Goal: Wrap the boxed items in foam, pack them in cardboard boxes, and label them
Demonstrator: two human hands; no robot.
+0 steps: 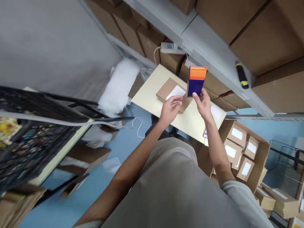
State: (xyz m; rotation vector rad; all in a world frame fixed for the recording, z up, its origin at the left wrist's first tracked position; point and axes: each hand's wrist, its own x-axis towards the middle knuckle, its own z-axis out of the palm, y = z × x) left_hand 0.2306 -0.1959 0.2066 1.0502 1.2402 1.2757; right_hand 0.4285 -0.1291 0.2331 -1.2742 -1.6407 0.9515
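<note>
My right hand (201, 100) grips the lower end of a dark blue packet with an orange top (196, 81), held above the pale table (154, 79). A flat brown cardboard box (166, 90) with a white label (176, 92) lies on the table. Over the near edge of this box is my left hand (171, 108), its fingers curled and the thumb close to them. Whether anything is between those fingers is too small to tell.
Shelves with brown boxes (258, 44) rise behind the table, and a black and yellow cutter (242, 75) lies on one. A large carton (263, 152) of labelled boxes stands at the right. White wrapping (122, 84) is left of the table.
</note>
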